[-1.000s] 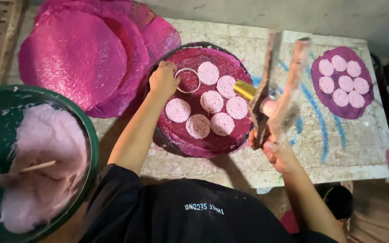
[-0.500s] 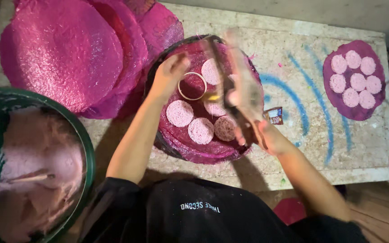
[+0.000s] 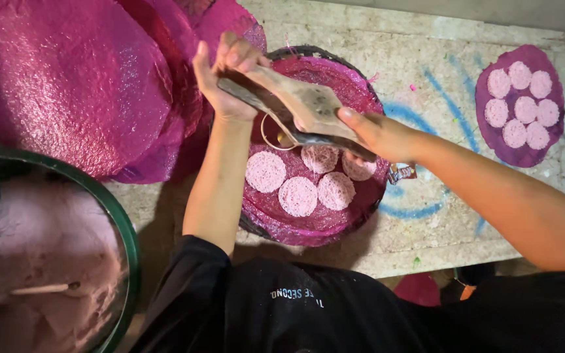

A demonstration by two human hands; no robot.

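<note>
Over stone table (image 3: 439, 59), both hands (image 3: 227, 78) (image 3: 377, 134) grip flat scraper (image 3: 302, 108).

You are looking down on a small food-making workshop: a worn stone table (image 3: 426, 59) streaked with blue paint, a stack of magenta mats (image 3: 73, 85) at the table's left end, pale pink round cakes (image 3: 297, 195) laid on mats at its middle and right end, and a green tub (image 3: 129, 261) of pink dough beside its near-left corner.
</note>
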